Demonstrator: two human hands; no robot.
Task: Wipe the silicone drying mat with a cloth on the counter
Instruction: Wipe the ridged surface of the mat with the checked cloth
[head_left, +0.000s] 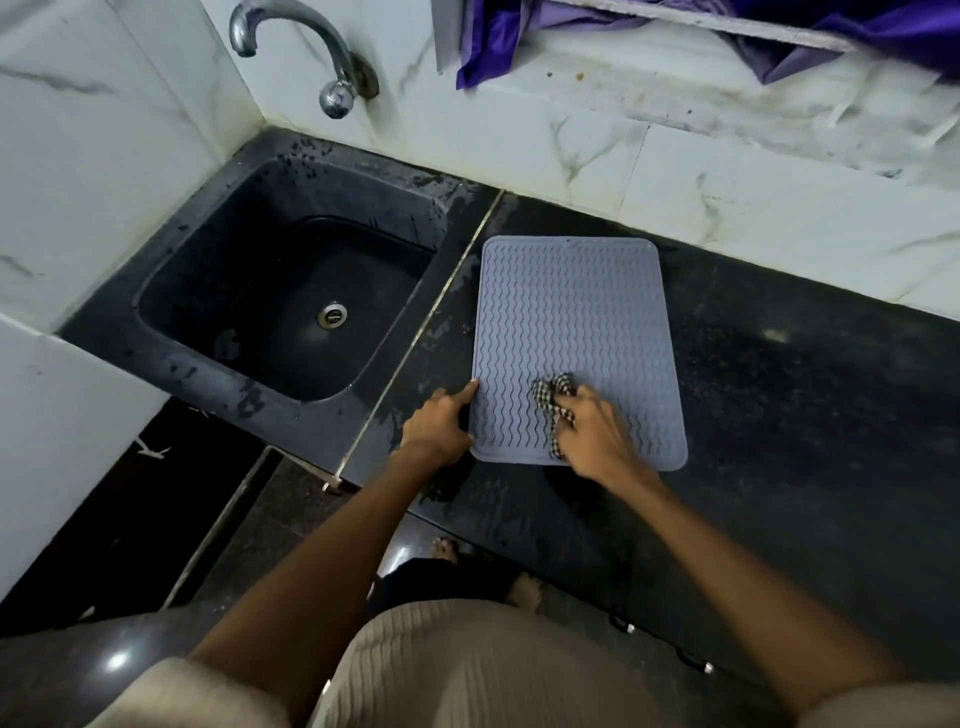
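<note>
The right hand (597, 434) presses a bunched checked cloth (555, 402) onto the grey silicone drying mat (574, 317), its fingers curled over the fabric so that the grip holds the cloth against the mat's wavy ridges; most of the cloth is hidden under the palm and fingers, with only a crumpled knot showing ahead of the fingertips and a thin tail trailing back beside the wrist. The hand itself is slightly blurred, so the exact lie of each finger cannot be told. Left of that grip, the left hand (439, 423) rests at the mat's near-left edge, forefinger stretched along the border and the other fingers loosely curled; whether they pinch the rim or merely press on it cannot be told, since the hand covers that corner. The mat lies flat on the dark desk (805, 395), and most of its ridged surface stretches away beyond the grip toward the marble-tiled wall (571, 150). Further left of both hands, past a pale seam, sits a black sink (171, 260) with a metal drain (332, 315) and a chrome tap (311, 57) above it. At the top, beyond the grip, purple fabric (519, 36) hangs down, cut off by the frame edge and smeared on the right.
</note>
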